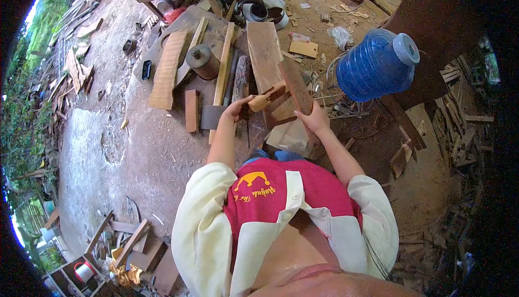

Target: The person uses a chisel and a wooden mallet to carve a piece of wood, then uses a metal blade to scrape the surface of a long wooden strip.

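Note:
My left hand [235, 110] is closed at the near-left end of a small, light-brown shaped wooden piece [267, 98], its thumb along the top. That piece reaches across toward a reddish-brown wooden board [295, 85], overlapping it in this view. Around the lower end of the board my right hand [315, 118] is closed, thumb on the near face. Behind both lies a long, wide plank [264, 51] pointing away from me. Just left of my left hand are a grey curved sheet [212, 117] and a short reddish block [191, 111].
A large blue water jug [373, 65] is to the right. On the left are a wide curved board [168, 70], a rusty metal cylinder [203, 63] and a long pale strip [223, 64]. Wood scraps [78, 67] are scattered along the edges of the ground.

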Tool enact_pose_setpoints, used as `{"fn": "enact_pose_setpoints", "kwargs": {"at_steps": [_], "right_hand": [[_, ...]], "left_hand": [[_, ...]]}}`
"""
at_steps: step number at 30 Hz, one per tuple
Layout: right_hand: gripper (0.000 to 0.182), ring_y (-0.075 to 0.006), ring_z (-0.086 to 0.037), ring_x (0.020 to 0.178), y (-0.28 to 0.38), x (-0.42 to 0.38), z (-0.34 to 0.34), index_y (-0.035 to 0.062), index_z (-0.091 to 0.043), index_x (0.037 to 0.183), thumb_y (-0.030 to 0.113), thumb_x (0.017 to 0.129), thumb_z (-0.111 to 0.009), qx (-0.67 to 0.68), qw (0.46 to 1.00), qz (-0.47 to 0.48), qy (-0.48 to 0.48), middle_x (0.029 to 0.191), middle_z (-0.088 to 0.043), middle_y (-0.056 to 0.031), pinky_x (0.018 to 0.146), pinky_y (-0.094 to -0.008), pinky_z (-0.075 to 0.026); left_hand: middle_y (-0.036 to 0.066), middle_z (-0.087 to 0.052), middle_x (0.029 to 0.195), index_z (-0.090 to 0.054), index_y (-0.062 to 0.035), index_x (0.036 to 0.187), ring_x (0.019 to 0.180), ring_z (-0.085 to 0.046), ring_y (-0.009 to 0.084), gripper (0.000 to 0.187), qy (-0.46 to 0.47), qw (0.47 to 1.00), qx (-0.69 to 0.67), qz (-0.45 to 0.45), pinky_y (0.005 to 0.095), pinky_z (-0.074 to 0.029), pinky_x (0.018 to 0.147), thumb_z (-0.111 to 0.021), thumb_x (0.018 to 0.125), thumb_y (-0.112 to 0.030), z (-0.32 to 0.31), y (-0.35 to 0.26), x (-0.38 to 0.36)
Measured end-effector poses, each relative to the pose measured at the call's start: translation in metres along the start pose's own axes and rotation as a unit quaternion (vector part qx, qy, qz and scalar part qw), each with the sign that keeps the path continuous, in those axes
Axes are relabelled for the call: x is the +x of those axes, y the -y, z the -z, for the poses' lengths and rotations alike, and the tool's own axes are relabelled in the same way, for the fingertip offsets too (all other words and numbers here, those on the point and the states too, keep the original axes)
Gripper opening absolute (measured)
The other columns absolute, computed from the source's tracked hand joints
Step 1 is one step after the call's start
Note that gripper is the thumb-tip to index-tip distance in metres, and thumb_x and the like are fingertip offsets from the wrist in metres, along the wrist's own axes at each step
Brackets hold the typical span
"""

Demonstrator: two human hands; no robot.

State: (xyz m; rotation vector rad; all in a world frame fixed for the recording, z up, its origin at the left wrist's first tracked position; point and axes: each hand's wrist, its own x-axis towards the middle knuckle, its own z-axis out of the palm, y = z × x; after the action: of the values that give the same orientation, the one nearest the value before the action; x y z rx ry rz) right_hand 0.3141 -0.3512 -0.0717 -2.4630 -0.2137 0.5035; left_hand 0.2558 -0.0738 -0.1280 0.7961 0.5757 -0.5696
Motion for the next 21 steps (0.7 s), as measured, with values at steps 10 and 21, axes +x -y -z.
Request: {"fn": "enact_pose_setpoints", "kwargs": {"at_steps": [10,21], "right_hand": [[0.06,-0.0335,-0.055,0.089,0.02,0.035,-0.017,0.0031,-0.046,0.1,0.047,0.064,-0.063,-0.125,0.987,-0.023,0.095,0.095,-0.057,-0.0187,0.075,-0.0416,-0.043],[0.063,-0.0338,-0.055,0.088,0.004,0.045,-0.02,0.0015,-0.046,0.102,0.048,0.063,-0.063,-0.098,0.991,0.0,0.091,0.097,-0.056,-0.0203,0.075,-0.0407,-0.043]], "left_hand": [[0.006,-0.06,0.085,-0.059,-0.0038,0.093,0.069,-0.055,0.0151,0.04,-0.266,0.932,0.214,-0.121,0.0288,-0.044,0.062,-0.065,0.071,-0.037,0.046,0.015,0.04],[0.008,-0.06,0.081,-0.057,0.0014,0.095,0.065,-0.055,0.0147,0.043,-0.217,0.936,0.236,-0.144,0.0274,-0.044,0.058,-0.069,0.068,-0.03,0.017,0.02,0.011]]}}
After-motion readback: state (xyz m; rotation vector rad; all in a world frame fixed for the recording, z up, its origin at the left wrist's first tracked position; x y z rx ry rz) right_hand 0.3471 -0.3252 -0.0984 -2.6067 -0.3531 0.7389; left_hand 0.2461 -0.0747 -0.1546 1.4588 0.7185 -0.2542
